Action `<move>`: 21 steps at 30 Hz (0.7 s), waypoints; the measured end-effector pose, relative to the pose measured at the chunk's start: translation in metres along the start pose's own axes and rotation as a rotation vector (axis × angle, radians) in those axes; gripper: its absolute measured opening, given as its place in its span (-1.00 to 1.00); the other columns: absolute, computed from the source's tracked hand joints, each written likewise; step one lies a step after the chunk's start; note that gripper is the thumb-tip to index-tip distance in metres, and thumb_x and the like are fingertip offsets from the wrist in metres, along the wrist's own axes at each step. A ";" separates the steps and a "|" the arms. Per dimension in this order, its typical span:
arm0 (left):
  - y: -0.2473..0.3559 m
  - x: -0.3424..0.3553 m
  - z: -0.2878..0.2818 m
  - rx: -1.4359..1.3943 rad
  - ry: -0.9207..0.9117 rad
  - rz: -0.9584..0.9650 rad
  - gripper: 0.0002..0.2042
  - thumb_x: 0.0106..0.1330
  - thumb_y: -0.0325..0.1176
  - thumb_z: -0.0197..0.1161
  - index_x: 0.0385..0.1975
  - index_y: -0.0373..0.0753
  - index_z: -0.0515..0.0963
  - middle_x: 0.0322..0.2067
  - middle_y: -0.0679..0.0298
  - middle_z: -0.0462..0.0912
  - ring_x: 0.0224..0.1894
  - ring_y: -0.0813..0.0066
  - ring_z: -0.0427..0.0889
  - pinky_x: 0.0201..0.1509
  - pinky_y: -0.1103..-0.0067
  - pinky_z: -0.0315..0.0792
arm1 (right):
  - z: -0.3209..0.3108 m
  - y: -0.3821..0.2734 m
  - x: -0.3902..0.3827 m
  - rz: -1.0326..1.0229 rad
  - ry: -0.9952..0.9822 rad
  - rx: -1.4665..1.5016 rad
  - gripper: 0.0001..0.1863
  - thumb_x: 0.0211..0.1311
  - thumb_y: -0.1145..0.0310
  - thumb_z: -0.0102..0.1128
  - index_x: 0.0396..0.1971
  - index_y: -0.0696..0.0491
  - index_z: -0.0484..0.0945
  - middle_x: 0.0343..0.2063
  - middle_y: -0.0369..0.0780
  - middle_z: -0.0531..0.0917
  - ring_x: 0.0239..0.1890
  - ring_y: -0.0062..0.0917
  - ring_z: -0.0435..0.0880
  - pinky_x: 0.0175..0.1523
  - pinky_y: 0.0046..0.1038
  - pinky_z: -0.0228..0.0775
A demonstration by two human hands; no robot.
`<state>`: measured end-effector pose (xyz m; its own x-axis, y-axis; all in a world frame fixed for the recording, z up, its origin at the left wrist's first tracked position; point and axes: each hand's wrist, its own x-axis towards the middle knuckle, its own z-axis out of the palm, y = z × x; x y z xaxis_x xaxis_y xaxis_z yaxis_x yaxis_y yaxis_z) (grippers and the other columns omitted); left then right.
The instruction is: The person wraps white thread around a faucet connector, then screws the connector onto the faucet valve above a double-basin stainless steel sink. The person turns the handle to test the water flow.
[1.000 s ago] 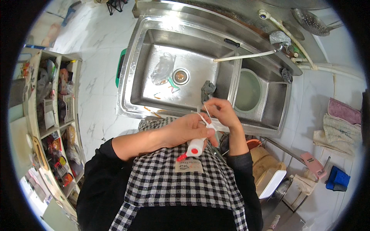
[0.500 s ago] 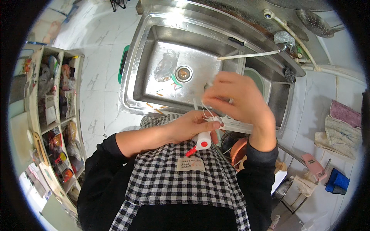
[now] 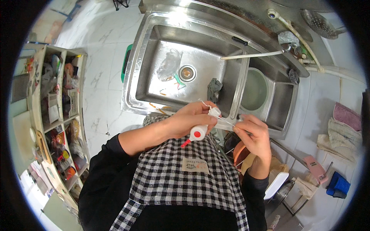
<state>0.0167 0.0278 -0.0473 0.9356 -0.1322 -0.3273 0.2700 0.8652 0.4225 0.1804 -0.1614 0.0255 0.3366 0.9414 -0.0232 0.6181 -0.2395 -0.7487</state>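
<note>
My left hand (image 3: 184, 120) grips a white plastic object (image 3: 197, 133) with a red centre and red tab, and a small white piece (image 3: 214, 112) with a thin white string (image 3: 225, 121) near my thumb. Lower and to the right, my right hand (image 3: 252, 135) pinches the end of that string, drawn out taut. Both hands are in front of my checked apron (image 3: 177, 188), at the near edge of the steel sink (image 3: 130, 94). A crumpled grey cloth (image 3: 214, 88) lies in the basin beyond my left hand.
The left basin holds a translucent bag (image 3: 169, 64) and green scraps (image 3: 178, 82); the right holds a pale bucket (image 3: 252, 88). A hose (image 3: 250, 56) crosses the sink. Shelving (image 3: 58, 115) stands left; towels (image 3: 339, 131), a pink object (image 3: 314, 167) and pots (image 3: 279, 192) are at right.
My right hand rose over the sink, blurred, then came down to the right, drawing the string out. My left hand and the white object moved slightly up.
</note>
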 end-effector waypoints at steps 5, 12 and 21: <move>0.002 -0.001 0.005 0.132 0.039 -0.012 -0.79 0.42 -0.35 0.21 -0.06 -0.29 0.45 -0.48 0.28 0.53 -0.51 0.55 0.51 -0.45 0.63 0.41 | 0.040 0.037 -0.006 0.167 0.015 0.259 -0.94 0.15 0.54 0.36 -0.38 0.17 0.66 -0.55 -0.22 0.56 -0.49 -0.50 0.53 -0.37 -0.49 0.31; 0.000 -0.011 -0.003 0.200 0.065 0.077 -0.68 0.38 -0.47 0.14 0.07 -0.24 0.27 -0.46 0.26 0.53 -0.47 0.55 0.52 -0.41 0.62 0.41 | 0.093 0.060 -0.003 0.348 -0.035 0.833 -0.82 0.39 0.40 0.19 -0.36 0.20 0.62 -0.43 -0.34 0.66 -0.37 -0.73 0.53 -0.26 -0.62 0.38; -0.007 -0.018 -0.011 0.203 -0.077 0.076 -0.67 0.35 -0.61 0.04 0.04 -0.23 0.16 -0.23 -0.11 0.64 -0.32 0.37 0.65 -0.25 0.53 0.51 | 0.105 0.063 0.010 0.398 -0.131 0.930 -0.83 0.39 0.40 0.19 -0.35 0.18 0.63 -0.44 -0.40 0.63 -0.37 -0.76 0.50 -0.26 -0.64 0.36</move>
<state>-0.0044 0.0296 -0.0540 0.9675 -0.1136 -0.2260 0.2311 0.7603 0.6071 0.1481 -0.1424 -0.0908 0.2820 0.8660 -0.4130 -0.3369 -0.3137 -0.8877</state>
